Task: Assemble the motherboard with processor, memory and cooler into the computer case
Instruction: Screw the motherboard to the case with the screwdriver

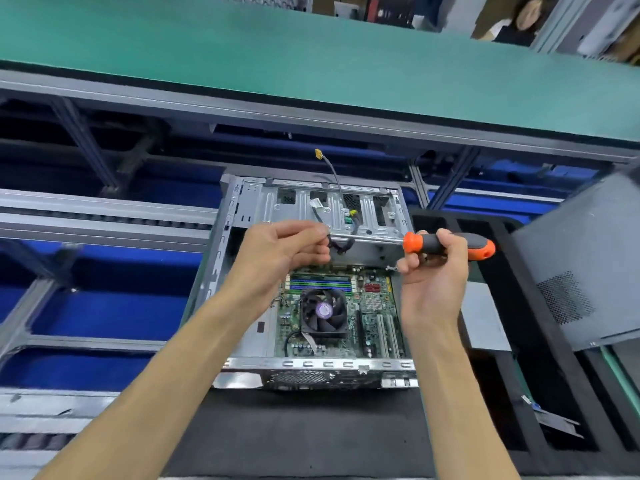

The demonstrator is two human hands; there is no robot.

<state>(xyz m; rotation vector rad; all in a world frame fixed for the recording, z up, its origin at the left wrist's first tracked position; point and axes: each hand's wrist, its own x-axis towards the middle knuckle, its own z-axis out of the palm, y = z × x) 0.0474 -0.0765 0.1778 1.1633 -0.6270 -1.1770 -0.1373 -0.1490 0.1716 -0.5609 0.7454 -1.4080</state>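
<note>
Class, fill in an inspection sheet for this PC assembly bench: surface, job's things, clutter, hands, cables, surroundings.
Surface: black mat under the open case.
Job's things: motherboard lies in the case, cooler fan and memory sticks fitted.
Clutter: grey side panel leaning at right.
Hands: left hand pinches the screwdriver tip; right hand grips its orange-black handle.
Cables: loose yellow-plugged cable rises from the case.
Surroundings: green shelf, blue trays, another person behind.
</note>
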